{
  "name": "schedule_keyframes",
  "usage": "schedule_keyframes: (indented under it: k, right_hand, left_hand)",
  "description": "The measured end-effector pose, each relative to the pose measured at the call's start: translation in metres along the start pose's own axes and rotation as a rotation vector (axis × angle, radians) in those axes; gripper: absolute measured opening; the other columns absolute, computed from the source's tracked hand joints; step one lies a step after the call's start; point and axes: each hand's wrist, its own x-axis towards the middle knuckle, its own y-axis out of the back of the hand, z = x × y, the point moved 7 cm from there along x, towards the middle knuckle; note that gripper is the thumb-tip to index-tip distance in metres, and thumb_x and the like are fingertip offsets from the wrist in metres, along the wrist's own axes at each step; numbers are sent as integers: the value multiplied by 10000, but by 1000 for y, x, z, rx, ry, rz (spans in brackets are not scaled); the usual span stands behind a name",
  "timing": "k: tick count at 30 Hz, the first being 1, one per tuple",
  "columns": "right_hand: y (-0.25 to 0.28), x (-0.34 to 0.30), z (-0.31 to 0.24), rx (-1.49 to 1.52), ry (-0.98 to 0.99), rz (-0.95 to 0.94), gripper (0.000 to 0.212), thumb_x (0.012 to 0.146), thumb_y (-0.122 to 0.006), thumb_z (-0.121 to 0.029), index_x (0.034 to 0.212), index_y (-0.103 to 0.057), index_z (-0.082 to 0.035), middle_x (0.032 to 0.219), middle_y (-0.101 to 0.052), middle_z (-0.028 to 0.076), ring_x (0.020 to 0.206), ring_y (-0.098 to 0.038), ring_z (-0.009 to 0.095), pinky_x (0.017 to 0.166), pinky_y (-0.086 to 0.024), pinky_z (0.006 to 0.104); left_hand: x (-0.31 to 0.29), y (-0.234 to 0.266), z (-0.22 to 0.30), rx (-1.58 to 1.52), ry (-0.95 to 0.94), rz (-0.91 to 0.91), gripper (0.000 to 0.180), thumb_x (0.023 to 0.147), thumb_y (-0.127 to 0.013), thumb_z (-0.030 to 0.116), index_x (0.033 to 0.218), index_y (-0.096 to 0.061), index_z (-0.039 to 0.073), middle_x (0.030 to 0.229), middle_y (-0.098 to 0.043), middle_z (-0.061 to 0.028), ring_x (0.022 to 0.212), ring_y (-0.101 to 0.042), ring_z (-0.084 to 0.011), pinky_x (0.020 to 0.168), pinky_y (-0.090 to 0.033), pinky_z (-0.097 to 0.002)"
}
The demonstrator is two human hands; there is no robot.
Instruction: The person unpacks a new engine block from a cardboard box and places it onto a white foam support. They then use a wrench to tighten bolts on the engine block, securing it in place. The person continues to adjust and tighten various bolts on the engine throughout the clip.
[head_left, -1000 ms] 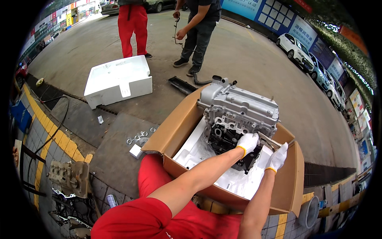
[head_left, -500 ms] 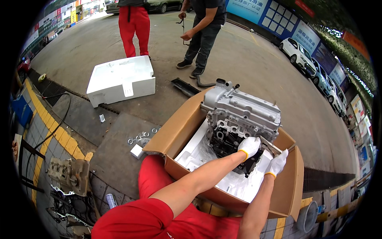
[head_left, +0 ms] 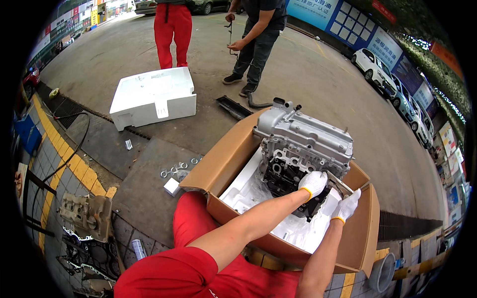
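Note:
An engine (head_left: 304, 134) with a silver valve cover and black block stands upright in an open cardboard box (head_left: 226, 154), on white foam (head_left: 238, 186) and clear plastic film. My left hand (head_left: 313, 184), in a white glove, is closed at the lower right side of the engine, at the inner end of a slim metal bar tool (head_left: 342, 186), seemingly a wrench. Around the tool's outer end wrap the fingers of my right hand (head_left: 348, 205), also gloved. The part that the tool meets is hidden by my left hand.
A white foam block (head_left: 151, 97) and a black trough-shaped part (head_left: 232, 107) lie beyond the box. Metal clamps (head_left: 179, 167) and a small white box (head_left: 172, 186) are at left, near old engine parts (head_left: 87, 216). Two people stand ahead; one holds a thin bent rod (head_left: 230, 37).
The view has shifted slightly. My hands keep nearly the same place on the tool beside the engine. The person ahead still holds the bent rod.

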Motion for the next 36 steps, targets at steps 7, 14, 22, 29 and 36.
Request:
schedule_keyframes:
  k: [7, 14, 22, 29, 36]
  right_hand:
    - [-5, -7, -43, -146, 167, -7, 813, 1039, -433, -715, 1268, -718, 11, 1085, -744, 136, 1013, -659, 288, 962, -479, 424]
    - [-2, 12, 14, 7, 0, -40, 782, 1058, -423, -666, 1324, -685, 22, 1178, -741, 151, 1078, -668, 281, 993, -494, 411]
    - [-12, -6, -36, 27, 62, -84, 756, 1025, -507, -672, 1271, -704, 15, 1112, -718, 96, 975, -630, 221, 916, -490, 380]
    - [-4, 4, 31, 206, -237, -53, 695, 1022, -505, -652, 1132, -693, 8, 956, -652, 75, 600, -460, 168, 542, -378, 349]
    - [-8, 21, -19, -41, 238, -130, 574, 1110, -515, -469, 1313, -689, 39, 1221, -753, 143, 1129, -661, 208, 1025, -490, 369]
  left_hand:
    - [-3, 7, 1, 15, -2, 11, 573, 1036, -391, 443, 1042, -763, 7, 1107, -715, -306, 1079, -671, -505, 966, -523, -560]
    - [-4, 5, 7, 30, 17, 11, 563, 1026, -406, 448, 1050, -763, 14, 1120, -719, -294, 1078, -676, -502, 963, -527, -564]
    - [-3, 10, -2, 52, 26, 33, 539, 1036, -413, 441, 1046, -766, 34, 1117, -726, -278, 1065, -681, -491, 947, -535, -559]
    - [-8, 9, 7, 115, 25, 25, 521, 1038, -413, 435, 1035, -772, 57, 1122, -734, -260, 1068, -690, -476, 949, -539, -558]
    - [-7, 11, 14, 216, -21, 22, 524, 1029, -395, 412, 1020, -788, 66, 1134, -744, -240, 1080, -700, -464, 958, -550, -553]
